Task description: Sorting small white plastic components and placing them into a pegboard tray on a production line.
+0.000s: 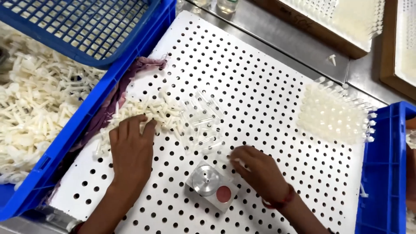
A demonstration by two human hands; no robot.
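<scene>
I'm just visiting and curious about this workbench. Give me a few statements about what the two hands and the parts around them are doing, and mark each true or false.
1. The left hand rests on a heap of small white plastic parts lying on the white perforated board. True.
2. The right hand is inside a blue crate. False: it is over the board, next to the small metal block.
3. The metal block has a round silver disc and a reddish round spot on top. True.
4. The board's far right area is bare. False: a cluster of white parts stands upright there.
5. A blue crate on the left holds many white parts. True.
</scene>
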